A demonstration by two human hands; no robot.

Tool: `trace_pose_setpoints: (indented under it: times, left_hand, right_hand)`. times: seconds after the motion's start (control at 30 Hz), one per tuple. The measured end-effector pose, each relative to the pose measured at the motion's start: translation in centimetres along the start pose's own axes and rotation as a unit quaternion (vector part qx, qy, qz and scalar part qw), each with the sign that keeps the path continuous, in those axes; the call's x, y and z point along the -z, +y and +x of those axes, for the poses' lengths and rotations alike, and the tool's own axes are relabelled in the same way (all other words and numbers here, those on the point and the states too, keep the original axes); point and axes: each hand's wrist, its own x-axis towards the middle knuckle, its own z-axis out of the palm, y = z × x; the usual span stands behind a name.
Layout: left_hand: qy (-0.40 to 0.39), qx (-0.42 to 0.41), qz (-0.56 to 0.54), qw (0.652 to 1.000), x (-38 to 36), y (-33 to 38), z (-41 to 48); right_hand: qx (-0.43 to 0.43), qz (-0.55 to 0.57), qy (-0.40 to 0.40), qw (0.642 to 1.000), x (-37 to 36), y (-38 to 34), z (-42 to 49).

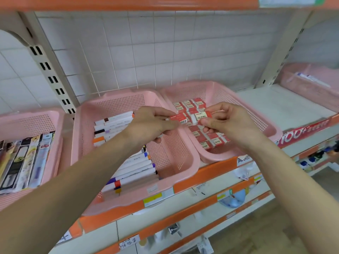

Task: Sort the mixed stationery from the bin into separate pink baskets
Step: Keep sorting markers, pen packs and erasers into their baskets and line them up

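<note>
A red eraser (178, 118) is pinched by the left hand (154, 123) and a 2B eraser (200, 116) by the right hand (227, 121), just above the place where the marker basket (170, 154) and the eraser basket (256, 114) meet. The markers (135, 167) are partly hidden by the left forearm, and a basket of packets (36, 121) is seen further left.

Matt perforated plastic forms the pink baskets (121, 104), the erasers (189, 105) wear printed paper sleeves, and the wall tiles (146, 52) look smooth.
</note>
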Motion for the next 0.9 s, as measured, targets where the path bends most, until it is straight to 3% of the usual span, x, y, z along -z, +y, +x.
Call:
trace_pose_setpoints:
  times: [0.23,0.43,0.53,0.67,0.9]
  left_hand:
    - [0.057,-0.094,0.172,0.979,-1.3,-0.8,2.8]
    - [0.089,-0.163,0.351,0.918,-4.8,0.1,6.2]
    - [0.115,-0.155,0.413,0.890,-6.7,0.8,7.5]
    - [0.101,-0.108,0.576,0.804,-9.1,1.9,9.6]
    - [0.070,-0.088,0.755,0.646,-10.0,1.9,14.5]
  right_hand:
    - [0.037,-0.118,-0.007,0.992,2.2,0.9,3.1]
    - [0.048,-0.160,-0.044,0.985,6.1,3.3,9.1]
    - [0.060,-0.213,-0.091,0.971,8.0,3.3,12.5]
    - [0.107,-0.268,-0.151,0.945,9.2,3.7,16.5]
    - [0.120,-0.365,-0.235,0.893,7.8,6.2,20.4]
